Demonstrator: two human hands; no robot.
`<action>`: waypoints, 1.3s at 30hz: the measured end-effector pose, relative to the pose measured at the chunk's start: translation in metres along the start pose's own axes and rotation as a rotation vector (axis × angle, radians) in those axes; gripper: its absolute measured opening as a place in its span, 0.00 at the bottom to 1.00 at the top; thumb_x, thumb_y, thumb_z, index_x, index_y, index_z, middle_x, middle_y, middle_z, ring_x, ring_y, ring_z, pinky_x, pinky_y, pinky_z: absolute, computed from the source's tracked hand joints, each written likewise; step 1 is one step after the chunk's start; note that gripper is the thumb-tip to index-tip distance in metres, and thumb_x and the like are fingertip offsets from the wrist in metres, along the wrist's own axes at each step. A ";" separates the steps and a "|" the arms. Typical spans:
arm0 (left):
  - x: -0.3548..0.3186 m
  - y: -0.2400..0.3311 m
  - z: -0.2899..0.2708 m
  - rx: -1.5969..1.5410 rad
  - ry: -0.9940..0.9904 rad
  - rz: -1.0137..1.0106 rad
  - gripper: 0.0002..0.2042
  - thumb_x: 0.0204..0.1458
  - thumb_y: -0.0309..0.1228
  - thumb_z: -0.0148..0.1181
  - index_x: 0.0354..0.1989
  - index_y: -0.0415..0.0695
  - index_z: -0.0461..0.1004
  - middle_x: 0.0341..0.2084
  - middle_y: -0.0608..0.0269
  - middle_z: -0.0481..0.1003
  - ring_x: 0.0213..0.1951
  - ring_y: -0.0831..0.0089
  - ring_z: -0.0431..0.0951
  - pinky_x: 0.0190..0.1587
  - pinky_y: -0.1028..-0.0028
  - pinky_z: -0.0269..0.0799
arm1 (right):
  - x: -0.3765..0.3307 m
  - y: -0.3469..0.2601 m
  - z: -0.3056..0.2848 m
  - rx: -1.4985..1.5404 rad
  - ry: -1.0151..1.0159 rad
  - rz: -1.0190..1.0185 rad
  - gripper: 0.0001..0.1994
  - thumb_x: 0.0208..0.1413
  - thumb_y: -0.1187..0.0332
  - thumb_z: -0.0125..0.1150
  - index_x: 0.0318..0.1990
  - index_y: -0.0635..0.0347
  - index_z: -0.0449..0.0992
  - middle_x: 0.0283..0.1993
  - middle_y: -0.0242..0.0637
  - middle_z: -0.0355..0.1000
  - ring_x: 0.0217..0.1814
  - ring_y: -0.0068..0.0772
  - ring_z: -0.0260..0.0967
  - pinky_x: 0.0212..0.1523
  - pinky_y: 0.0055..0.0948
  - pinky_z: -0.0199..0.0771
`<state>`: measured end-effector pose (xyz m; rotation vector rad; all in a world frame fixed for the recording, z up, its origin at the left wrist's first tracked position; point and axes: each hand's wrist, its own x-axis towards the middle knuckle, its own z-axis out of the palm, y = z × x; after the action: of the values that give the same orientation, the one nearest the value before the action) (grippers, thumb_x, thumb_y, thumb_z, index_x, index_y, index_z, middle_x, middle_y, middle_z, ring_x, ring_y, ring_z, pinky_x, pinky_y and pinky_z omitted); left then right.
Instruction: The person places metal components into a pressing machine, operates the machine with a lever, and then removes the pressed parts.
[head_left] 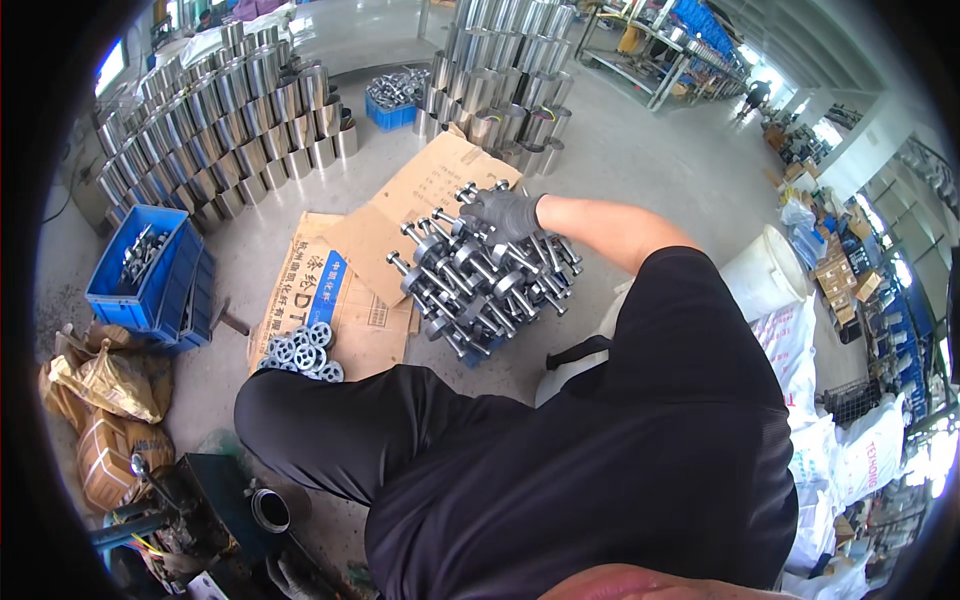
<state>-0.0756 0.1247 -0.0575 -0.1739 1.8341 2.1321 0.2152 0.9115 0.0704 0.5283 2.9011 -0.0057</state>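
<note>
My right hand (505, 215), in a grey glove, reaches forward onto the top of a stacked pile of metal shafts with round flanges (480, 280). Its fingers curl around one shaft at the pile's upper edge. The pile sits on flattened cardboard (420, 190) on the concrete floor, over a partly hidden blue crate. My left hand is out of sight. My black-clad knee (330, 430) fills the lower middle of the view.
Rows of shiny steel cylinders (220, 110) stand at the far left, and another stack (505, 70) at the far centre. A blue crate of parts (140, 265), small toothed wheels (300, 350), a white bucket (765, 270), white sacks (800, 400) and a dark machine (200, 510) surround me.
</note>
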 end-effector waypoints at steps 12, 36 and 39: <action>0.007 -0.030 -0.037 0.255 0.004 0.281 0.24 0.64 0.35 0.62 0.67 0.40 0.67 0.54 0.53 0.78 0.53 0.63 0.80 0.54 0.68 0.78 | 0.027 -0.076 0.021 -0.055 0.360 0.634 0.24 0.62 0.46 0.53 0.51 0.54 0.84 0.52 0.51 0.78 0.58 0.49 0.73 0.62 0.52 0.67; -0.161 0.238 0.056 0.365 0.332 1.229 0.41 0.60 0.58 0.66 0.69 0.34 0.65 0.58 0.47 0.75 0.58 0.58 0.77 0.61 0.58 0.74 | 0.090 -0.398 -0.144 0.549 0.416 -1.038 0.12 0.58 0.74 0.69 0.50 0.62 0.80 0.45 0.45 0.78 0.49 0.48 0.77 0.52 0.41 0.78; -0.211 0.309 0.066 0.526 0.340 1.441 0.43 0.58 0.53 0.70 0.73 0.37 0.61 0.70 0.39 0.64 0.67 0.46 0.70 0.68 0.51 0.68 | 0.086 -0.484 -0.186 0.444 0.194 -1.519 0.15 0.56 0.70 0.69 0.51 0.59 0.79 0.44 0.46 0.78 0.48 0.54 0.76 0.50 0.46 0.77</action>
<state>0.0315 0.1168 0.3068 1.3640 3.1873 2.1604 -0.0677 0.4958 0.2221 -1.7051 2.6498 -0.8025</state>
